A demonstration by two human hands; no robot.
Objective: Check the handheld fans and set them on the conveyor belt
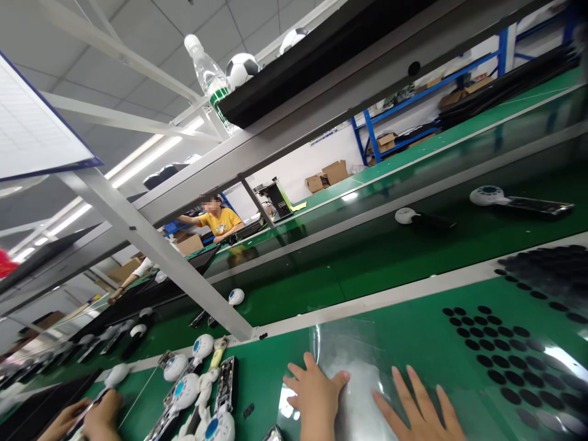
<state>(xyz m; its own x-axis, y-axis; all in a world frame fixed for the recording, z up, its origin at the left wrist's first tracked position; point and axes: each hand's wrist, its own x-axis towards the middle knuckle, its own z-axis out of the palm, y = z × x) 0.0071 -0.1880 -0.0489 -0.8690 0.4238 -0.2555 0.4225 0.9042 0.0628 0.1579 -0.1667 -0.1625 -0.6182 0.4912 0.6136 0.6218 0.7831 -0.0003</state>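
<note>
My left hand (316,395) lies flat with fingers spread on a clear plastic sheet (362,349) on the green table (404,331). Beside it my right hand (420,407) also rests open, fingers stretched out on the same sheet. Neither hand holds anything. To the right, the sheet carries rows of several small black round pads (498,349).
White round-headed devices with black handles (197,380) lie in a pile at the left, where another person's hands (87,419) work. More devices (519,202) ride the dark conveyor belt (367,245). A slanted metal post (156,251) stands ahead. A person in yellow (220,222) sits far off.
</note>
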